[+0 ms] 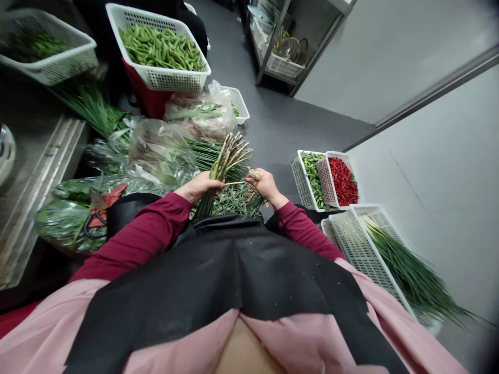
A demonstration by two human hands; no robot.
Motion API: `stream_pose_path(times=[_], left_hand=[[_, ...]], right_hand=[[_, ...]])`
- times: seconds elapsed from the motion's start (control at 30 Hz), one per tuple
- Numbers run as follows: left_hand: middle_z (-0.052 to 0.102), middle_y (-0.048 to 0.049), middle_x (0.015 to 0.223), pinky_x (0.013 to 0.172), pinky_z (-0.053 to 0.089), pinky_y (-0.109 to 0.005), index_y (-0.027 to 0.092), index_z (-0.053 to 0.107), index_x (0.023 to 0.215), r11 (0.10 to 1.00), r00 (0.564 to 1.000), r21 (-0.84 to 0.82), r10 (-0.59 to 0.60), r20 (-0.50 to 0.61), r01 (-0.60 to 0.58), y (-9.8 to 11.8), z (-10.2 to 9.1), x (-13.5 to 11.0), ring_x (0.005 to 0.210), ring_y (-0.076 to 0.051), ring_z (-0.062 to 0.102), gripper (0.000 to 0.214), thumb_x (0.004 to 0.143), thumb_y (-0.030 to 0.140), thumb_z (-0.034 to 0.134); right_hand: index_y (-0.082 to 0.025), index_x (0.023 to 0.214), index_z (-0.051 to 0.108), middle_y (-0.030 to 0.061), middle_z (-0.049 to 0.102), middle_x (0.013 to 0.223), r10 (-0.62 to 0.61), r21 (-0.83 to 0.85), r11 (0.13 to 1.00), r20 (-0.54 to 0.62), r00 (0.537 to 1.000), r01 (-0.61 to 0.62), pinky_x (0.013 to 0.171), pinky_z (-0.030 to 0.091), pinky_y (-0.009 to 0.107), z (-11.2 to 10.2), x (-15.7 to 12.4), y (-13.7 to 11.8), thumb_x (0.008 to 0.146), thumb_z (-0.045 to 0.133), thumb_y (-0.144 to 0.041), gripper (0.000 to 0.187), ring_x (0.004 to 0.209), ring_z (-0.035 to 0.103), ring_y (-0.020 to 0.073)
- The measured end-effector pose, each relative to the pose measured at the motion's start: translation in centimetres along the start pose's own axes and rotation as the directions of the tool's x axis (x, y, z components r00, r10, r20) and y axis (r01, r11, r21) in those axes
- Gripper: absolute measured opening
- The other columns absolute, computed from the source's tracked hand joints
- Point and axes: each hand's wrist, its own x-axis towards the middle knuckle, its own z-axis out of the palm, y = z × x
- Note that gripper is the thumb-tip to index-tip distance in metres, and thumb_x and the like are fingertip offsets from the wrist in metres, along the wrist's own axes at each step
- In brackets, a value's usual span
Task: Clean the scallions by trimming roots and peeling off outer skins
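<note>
My left hand (199, 186) is wrapped round a bundle of green chives (225, 161), its pale root ends pointing up and away from me. My right hand (263, 183) is pinched on a single thin stalk (237, 183) that runs across to the bundle. Below both hands lies a heap of loose chive trimmings (237, 200) on the floor. A black apron and dark red sleeves cover my lap and arms.
White baskets hold green pods (161, 48), green chillies (312, 174) and red chillies (343, 181). A white basket (360, 249) at the right carries long chives (409, 270). Plastic bags of greens (163, 148) and red scissors (103, 205) lie to the left. A metal shelf (280, 47) stands behind.
</note>
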Motion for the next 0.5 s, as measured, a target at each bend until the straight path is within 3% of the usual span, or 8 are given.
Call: stream_pose_path(times=[0.1, 0.27, 0.33, 0.5], left_hand=[[0.053, 0.0026, 0.050, 0.046, 0.038, -0.024, 0.015, 0.055, 0.067, 1.000, 1.000, -0.001, -0.004, -0.006, 0.004, 0.2, -0.1, -0.2, 0.043, -0.010, 0.048, 0.021, 0.057, 0.022, 0.073], [0.053, 0.0021, 0.049, 0.045, 0.037, -0.023, 0.014, 0.055, 0.068, 1.000, 0.998, 0.001, -0.011, -0.059, 0.011, 0.8, -0.3, -0.6, 0.043, -0.010, 0.049, 0.023, 0.057, 0.021, 0.073], [0.053, 0.0021, 0.049, 0.045, 0.038, -0.023, 0.014, 0.055, 0.070, 1.000, 0.997, 0.000, -0.003, -0.072, 0.003, 0.8, -0.5, -0.6, 0.043, -0.010, 0.049, 0.023, 0.057, 0.021, 0.073], [0.054, 0.0022, 0.052, 0.045, 0.039, -0.023, 0.014, 0.055, 0.071, 1.000, 0.995, -0.003, 0.008, -0.101, -0.008, 0.5, -0.6, -0.3, 0.044, -0.010, 0.050, 0.024, 0.057, 0.022, 0.074]], right_hand=[[-0.017, 0.072, 0.062, 0.0014, 0.059, 0.072, 0.111, 0.039, 0.994, -0.179, 0.978, -0.106, 0.072, 0.041, 0.027, -1.2, 0.0, 1.9, 0.075, 0.064, -0.033, 0.017, 0.068, 0.051, 0.0136], [-0.016, 0.075, 0.061, 0.0052, 0.061, 0.075, 0.193, -0.012, 0.973, -0.494, 0.848, -0.229, 0.077, 0.042, 0.030, -5.2, 0.3, 5.6, 0.075, 0.061, -0.040, 0.024, 0.071, 0.051, 0.0156], [-0.016, 0.070, 0.061, 0.0044, 0.060, 0.070, 0.250, -0.008, 0.957, -0.481, 0.840, -0.289, 0.074, 0.042, 0.030, -5.7, 0.2, 6.5, 0.073, 0.063, -0.042, 0.027, 0.067, 0.051, 0.0154], [-0.019, 0.056, 0.059, -0.0007, 0.052, 0.049, 0.358, -0.057, 0.927, -0.151, 0.921, -0.370, 0.064, 0.042, 0.028, -2.8, -0.4, 6.5, 0.066, 0.070, -0.040, 0.026, 0.056, 0.049, 0.0148]])
